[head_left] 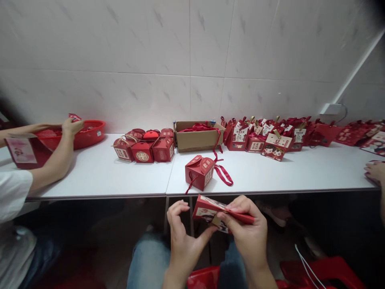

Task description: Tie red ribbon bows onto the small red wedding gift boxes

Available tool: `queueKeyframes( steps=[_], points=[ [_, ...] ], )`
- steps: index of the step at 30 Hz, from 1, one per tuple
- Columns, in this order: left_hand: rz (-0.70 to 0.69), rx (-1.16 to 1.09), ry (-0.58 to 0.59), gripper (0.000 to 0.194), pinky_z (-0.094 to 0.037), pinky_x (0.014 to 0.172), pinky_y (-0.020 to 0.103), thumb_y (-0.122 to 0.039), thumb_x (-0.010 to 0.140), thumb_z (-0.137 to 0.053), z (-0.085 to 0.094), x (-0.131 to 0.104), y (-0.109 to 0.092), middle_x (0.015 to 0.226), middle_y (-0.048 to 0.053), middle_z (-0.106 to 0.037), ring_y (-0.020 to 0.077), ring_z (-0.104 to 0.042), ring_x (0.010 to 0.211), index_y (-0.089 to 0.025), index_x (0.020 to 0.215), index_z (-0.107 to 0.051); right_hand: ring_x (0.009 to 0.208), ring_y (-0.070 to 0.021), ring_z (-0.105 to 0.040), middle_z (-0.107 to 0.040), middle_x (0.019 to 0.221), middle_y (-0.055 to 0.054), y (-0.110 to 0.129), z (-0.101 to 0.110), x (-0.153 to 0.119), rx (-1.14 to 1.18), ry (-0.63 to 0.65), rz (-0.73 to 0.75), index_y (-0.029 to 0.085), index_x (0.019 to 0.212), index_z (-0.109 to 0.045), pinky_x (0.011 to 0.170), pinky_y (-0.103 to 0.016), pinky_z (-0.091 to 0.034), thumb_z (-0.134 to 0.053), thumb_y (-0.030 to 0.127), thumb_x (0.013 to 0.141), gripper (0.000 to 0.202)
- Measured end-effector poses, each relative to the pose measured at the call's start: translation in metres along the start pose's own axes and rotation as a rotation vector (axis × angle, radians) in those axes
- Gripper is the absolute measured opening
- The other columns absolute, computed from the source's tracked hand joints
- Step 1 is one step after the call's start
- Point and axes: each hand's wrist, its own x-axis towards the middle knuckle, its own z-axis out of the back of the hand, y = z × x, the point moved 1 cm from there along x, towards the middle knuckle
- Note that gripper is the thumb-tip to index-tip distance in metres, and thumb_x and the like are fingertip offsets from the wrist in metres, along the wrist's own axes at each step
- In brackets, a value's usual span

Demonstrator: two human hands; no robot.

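A red gift box [205,214] with cartoon figures printed on it, looking partly flattened, is held in the air over my lap, just off the table's front edge. My right hand [248,224] pinches its right end between thumb and fingers. At the left side, my left hand [185,237] has its fingers raised and apart, while its thumb tip reaches the box's lower edge. Beyond them on the table stands a closed red box [198,173] with a dark red cord and a loop of red ribbon [224,175] beside it.
A cardboard box [197,140] of red ribbon stands by the wall. Several red boxes [142,152] are left of it, and many gift boxes [240,134] right. At far left, a co-worker's hand [71,126] holds a small red packet over a red basin [90,138]. Another person's hand [375,170] rests far right.
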Motion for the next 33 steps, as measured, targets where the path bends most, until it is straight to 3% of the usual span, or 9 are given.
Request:
queueKeyframes(
  steps=[2,6,12,14,19,23,25,28,33],
  points=[
    [-0.02,0.032,-0.014,0.048,-0.049,0.08,0.037,-0.031,0.06,-0.082,-0.003,-0.004,-0.002,0.097,0.005,-0.05,0.0219,-0.054,0.093,-0.022,0.097,-0.052,0.062,-0.0099,-0.053,-0.053,0.066,0.004,-0.005,-0.005,-0.001,-0.008,-0.044,0.037,0.019,0.064,-0.051,0.056,-0.022,-0.045,-0.078,0.014,0.067,0.027],
    [0.018,0.001,0.283,0.012,-0.05,0.077,0.035,-0.031,0.07,-0.074,-0.009,-0.004,-0.006,0.091,0.005,-0.055,0.0216,-0.055,0.089,-0.023,0.078,-0.069,0.066,-0.0118,-0.055,-0.054,0.069,0.002,-0.021,-0.007,-0.007,-0.032,-0.15,0.041,0.02,0.069,-0.054,0.06,-0.024,-0.046,-0.076,0.015,0.07,0.023],
    [0.253,-0.297,0.413,0.014,-0.049,0.069,0.027,-0.028,0.082,-0.063,0.007,0.006,0.007,0.078,0.005,-0.06,0.0168,-0.059,0.076,-0.017,0.073,-0.064,0.065,-0.0121,-0.053,-0.052,0.072,0.001,-0.039,0.009,-0.008,0.006,-0.163,-0.095,0.019,0.07,-0.053,0.057,-0.024,-0.045,-0.075,0.021,0.072,0.022],
    [0.286,-0.365,0.342,0.012,-0.048,0.064,0.023,-0.025,0.083,-0.061,0.016,0.008,0.012,0.075,0.003,-0.06,0.0145,-0.059,0.071,-0.016,0.075,-0.062,0.062,-0.0114,-0.052,-0.051,0.07,0.001,-0.043,0.014,-0.007,-0.002,-0.07,-0.151,0.019,0.068,-0.053,0.055,-0.023,-0.044,-0.075,0.022,0.071,0.023],
    [0.149,-0.607,0.054,0.012,-0.053,0.071,0.026,-0.013,0.08,-0.064,0.032,0.007,0.011,0.077,0.0,-0.063,0.0141,-0.064,0.075,-0.022,0.086,-0.06,0.061,-0.0121,-0.054,-0.053,0.067,0.002,-0.047,0.014,-0.011,-0.049,0.287,-0.167,0.019,0.066,-0.053,0.056,-0.024,-0.045,-0.078,0.021,0.068,0.025],
    [0.208,-0.703,-0.197,0.04,-0.056,0.063,0.024,-0.012,0.08,-0.065,0.031,0.004,0.005,0.078,-0.005,-0.067,0.0111,-0.067,0.066,-0.032,0.108,-0.044,0.062,-0.0133,-0.054,-0.055,0.066,0.002,-0.047,0.007,-0.018,-0.084,0.475,-0.039,0.02,0.066,-0.055,0.058,-0.027,-0.044,-0.079,0.02,0.067,0.025],
    [0.199,-0.651,-0.214,0.031,-0.055,0.06,0.022,-0.013,0.08,-0.065,0.031,0.002,0.003,0.083,-0.003,-0.07,0.0128,-0.068,0.07,-0.029,0.1,-0.047,0.061,-0.0135,-0.053,-0.057,0.065,0.002,-0.046,0.004,-0.02,-0.094,0.496,0.056,0.02,0.066,-0.053,0.058,-0.028,-0.043,-0.078,0.018,0.068,0.025],
    [0.25,-0.506,-0.002,0.007,-0.056,0.063,0.025,-0.017,0.082,-0.063,0.034,0.0,0.004,0.087,0.005,-0.073,0.0179,-0.07,0.078,-0.02,0.088,-0.06,0.062,-0.015,-0.055,-0.059,0.066,0.001,-0.046,0.002,-0.023,-0.12,0.511,0.164,0.021,0.07,-0.054,0.06,-0.031,-0.043,-0.077,0.014,0.068,0.024],
    [0.271,-0.391,0.444,0.024,-0.054,0.078,0.03,-0.022,0.09,-0.051,0.042,0.002,0.001,0.099,0.011,-0.07,0.0209,-0.067,0.09,-0.019,0.104,-0.07,0.063,-0.0159,-0.057,-0.062,0.068,0.001,-0.048,0.004,-0.023,-0.114,0.511,0.247,0.023,0.075,-0.055,0.062,-0.034,-0.044,-0.077,0.014,0.068,0.024]
  ],
)
